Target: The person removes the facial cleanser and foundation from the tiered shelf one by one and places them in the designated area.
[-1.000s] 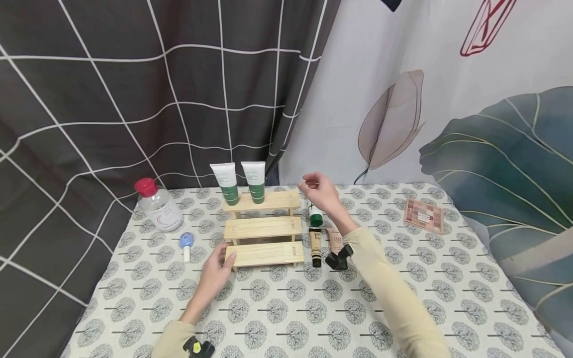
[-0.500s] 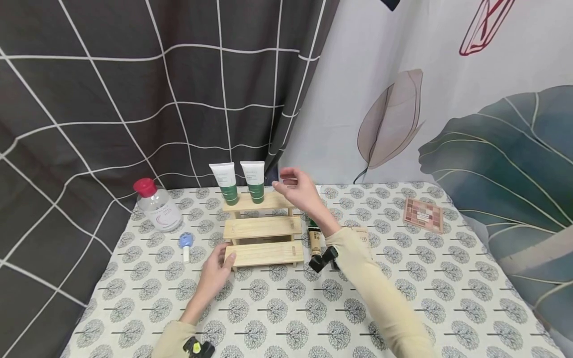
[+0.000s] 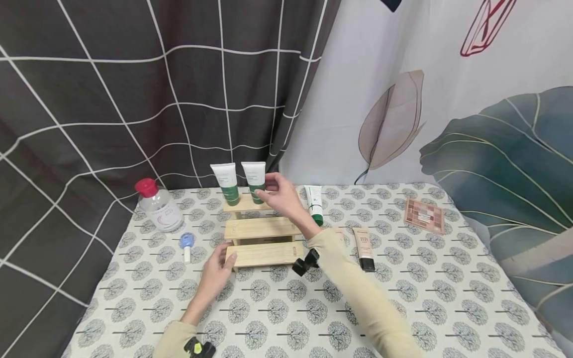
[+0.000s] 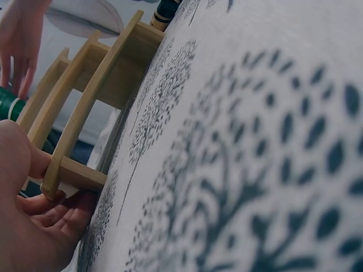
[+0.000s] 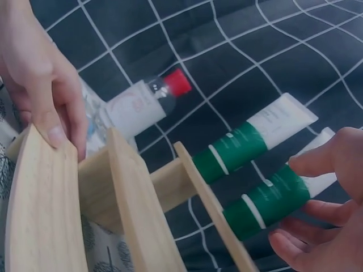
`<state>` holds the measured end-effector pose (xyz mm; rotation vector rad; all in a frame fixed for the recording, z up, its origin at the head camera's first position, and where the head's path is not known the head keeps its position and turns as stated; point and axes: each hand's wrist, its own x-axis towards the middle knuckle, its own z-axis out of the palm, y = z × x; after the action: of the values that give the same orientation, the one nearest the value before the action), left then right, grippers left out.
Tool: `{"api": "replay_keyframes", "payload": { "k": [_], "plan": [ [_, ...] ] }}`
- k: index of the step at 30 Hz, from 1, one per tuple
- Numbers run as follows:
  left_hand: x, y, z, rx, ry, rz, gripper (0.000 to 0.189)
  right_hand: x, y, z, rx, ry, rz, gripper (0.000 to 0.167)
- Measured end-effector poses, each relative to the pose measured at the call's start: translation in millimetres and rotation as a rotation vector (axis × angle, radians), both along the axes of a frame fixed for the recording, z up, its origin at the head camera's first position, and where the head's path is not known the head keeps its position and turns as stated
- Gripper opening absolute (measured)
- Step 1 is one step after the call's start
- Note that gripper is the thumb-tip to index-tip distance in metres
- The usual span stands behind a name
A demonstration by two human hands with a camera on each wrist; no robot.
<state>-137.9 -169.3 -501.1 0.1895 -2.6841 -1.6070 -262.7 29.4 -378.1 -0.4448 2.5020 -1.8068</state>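
Observation:
A three-step wooden display stand (image 3: 264, 227) is on the table. My left hand (image 3: 216, 269) grips the left end of its lowest step, thumb on top and fingers underneath, as the left wrist view shows. Two green-and-white squeeze tubes stand on the top step: a left tube (image 3: 226, 183) and a right tube (image 3: 253, 180). My right hand (image 3: 283, 198) is at the right tube, thumb and fingers spread about its two sides. In the right wrist view the thumb (image 5: 312, 161) overlaps the tube's edge; firm contact cannot be made out.
Right of the stand lie another green-and-white tube (image 3: 315, 204) and a BB cream tube (image 3: 364, 248); my right forearm covers other items there. An eyeshadow palette (image 3: 424, 216) lies farther right. A red-capped bottle (image 3: 161, 206) and a small blue-topped item (image 3: 186, 246) are on the left.
My right hand has moved left, from above the lying green-and-white tube to the right tube on the top step. My left hand has stayed on the stand.

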Motion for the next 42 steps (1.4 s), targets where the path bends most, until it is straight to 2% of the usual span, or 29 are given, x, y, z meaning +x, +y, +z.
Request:
{"api": "replay_keyframes", "payload": {
  "k": [7, 13, 16, 23, 33, 42],
  "plan": [
    [-0.3, 0.5, -1.8, -0.003, -0.002, 0.001, 0.046, -0.2, -9, -9.3, -0.037, 0.024, -0.017, 0.047],
    [-0.4, -0.3, -2.4, -0.005, 0.001, 0.003, 0.045, -2.1, -14, -17.7, -0.012, 0.029, -0.039, 0.045],
    [-0.4, -0.1, -2.3, -0.008, 0.002, 0.004, 0.045, -1.9, -15, -19.8, 0.009, 0.033, -0.045, 0.044],
    [-0.6, 0.7, -1.2, -0.006, 0.008, 0.008, 0.045, -1.2, -14, -21.6, -0.027, 0.031, -0.038, 0.04],
    [-0.4, 1.0, -1.6, -0.012, 0.003, 0.009, 0.046, 0.3, -3, -20.9, -0.049, 0.03, -0.058, 0.037],
    [-0.4, 0.4, -0.3, -0.016, 0.001, 0.003, 0.046, -3.9, 16, -23.0, -0.065, 0.047, -0.09, 0.04]
  ]
}}
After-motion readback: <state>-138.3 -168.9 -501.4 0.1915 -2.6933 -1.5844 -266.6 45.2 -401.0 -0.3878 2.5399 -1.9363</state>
